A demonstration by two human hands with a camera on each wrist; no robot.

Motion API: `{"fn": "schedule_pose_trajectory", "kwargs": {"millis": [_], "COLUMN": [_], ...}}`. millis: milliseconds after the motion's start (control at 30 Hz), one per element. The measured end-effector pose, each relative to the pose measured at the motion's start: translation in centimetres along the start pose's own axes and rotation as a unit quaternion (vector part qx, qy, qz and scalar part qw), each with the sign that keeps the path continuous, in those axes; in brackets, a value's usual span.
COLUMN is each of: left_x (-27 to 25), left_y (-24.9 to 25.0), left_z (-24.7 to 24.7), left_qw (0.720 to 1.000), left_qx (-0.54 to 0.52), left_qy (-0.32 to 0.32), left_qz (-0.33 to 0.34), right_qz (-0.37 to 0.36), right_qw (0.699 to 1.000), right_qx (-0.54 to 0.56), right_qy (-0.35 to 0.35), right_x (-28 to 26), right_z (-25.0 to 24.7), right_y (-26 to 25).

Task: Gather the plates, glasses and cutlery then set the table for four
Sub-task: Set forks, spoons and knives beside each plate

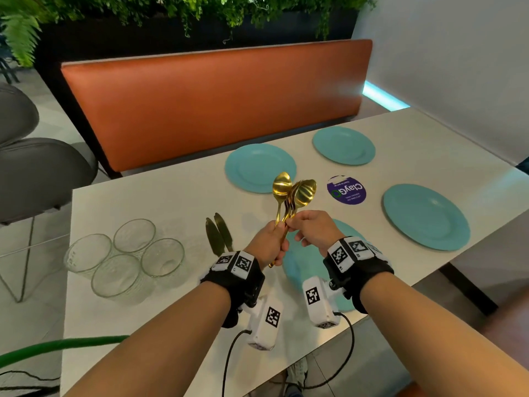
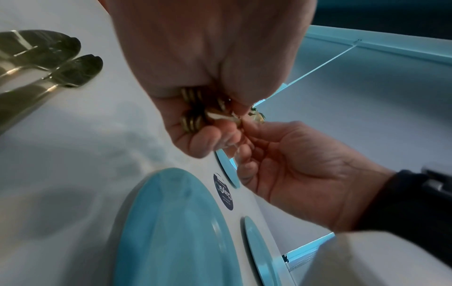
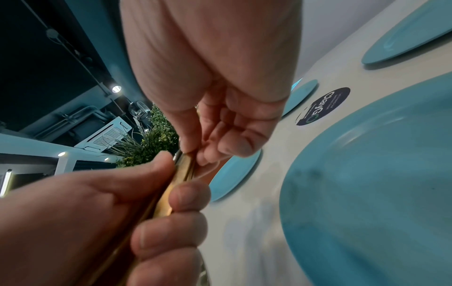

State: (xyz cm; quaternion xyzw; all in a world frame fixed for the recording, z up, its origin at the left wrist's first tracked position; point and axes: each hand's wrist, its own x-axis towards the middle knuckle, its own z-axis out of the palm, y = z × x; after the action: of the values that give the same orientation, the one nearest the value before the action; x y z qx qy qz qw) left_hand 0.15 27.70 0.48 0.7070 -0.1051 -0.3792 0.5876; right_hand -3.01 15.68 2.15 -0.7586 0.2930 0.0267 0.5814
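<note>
My left hand (image 1: 276,239) grips a bundle of gold spoons and forks (image 1: 294,193) by the handles, bowls pointing up, above the white table (image 1: 143,202). My right hand (image 1: 294,226) pinches one handle in that bundle just above the left fist. The handle ends (image 2: 192,120) poke out of the left fist, and the handles (image 3: 171,193) run between both hands in the right wrist view. Several teal plates lie on the table; one (image 1: 297,270) is right under my hands, another (image 1: 260,167) beyond them. Two gold knives (image 1: 217,233) lie left of my hands. Several clear glasses (image 1: 126,259) stand at the table's left end.
A round purple sticker (image 1: 347,190) sits between the plates. An orange bench back (image 1: 214,104) runs along the table's far side, with a white wall (image 1: 458,67) to the right. Grey chairs (image 1: 37,173) stand off the left end.
</note>
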Motion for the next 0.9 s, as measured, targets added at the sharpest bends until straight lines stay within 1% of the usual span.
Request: {"fn": "schedule_pose_trajectory", "kwargs": {"millis": [67, 167, 333, 467, 567, 667, 800, 900], "left_x": [0.1, 0.4, 1.2, 2.2, 3.1, 3.8, 4.8, 5.8], "left_y": [0.3, 0.9, 1.8, 2.1, 2.4, 2.7, 3.0, 3.4], "left_z": [0.0, 0.1, 0.7, 1.6, 2.6, 3.5, 4.8, 5.4], "left_qw": [1.0, 0.999, 0.997, 0.998, 0.998, 0.998, 0.999, 1.0], "left_qx": [-0.004, -0.007, -0.005, -0.015, -0.028, -0.031, -0.016, 0.022], "left_qy": [-0.008, -0.036, -0.072, -0.058, -0.052, -0.051, -0.046, -0.018], "left_qz": [-0.007, -0.016, -0.018, -0.018, -0.013, -0.011, -0.017, -0.012], "right_qz": [0.003, 0.007, -0.005, -0.008, 0.005, 0.025, 0.02, 0.011], "right_qw": [1.0, 1.0, 1.0, 0.999, 0.998, 0.997, 0.996, 0.993], "right_qx": [0.002, 0.014, -0.007, -0.03, -0.015, -0.001, 0.0, -0.001], "right_qy": [0.007, 0.018, 0.006, 0.026, 0.063, 0.077, 0.092, 0.12], "right_x": [0.1, 0.3, 0.4, 1.0, 1.6, 2.2, 2.9, 3.6], "right_z": [-0.3, -0.9, -2.1, -3.3, -4.4, -5.4, -6.6, -7.7], "right_y": [0.1, 0.4, 0.4, 0.4, 0.6, 1.0, 1.8, 2.2]}}
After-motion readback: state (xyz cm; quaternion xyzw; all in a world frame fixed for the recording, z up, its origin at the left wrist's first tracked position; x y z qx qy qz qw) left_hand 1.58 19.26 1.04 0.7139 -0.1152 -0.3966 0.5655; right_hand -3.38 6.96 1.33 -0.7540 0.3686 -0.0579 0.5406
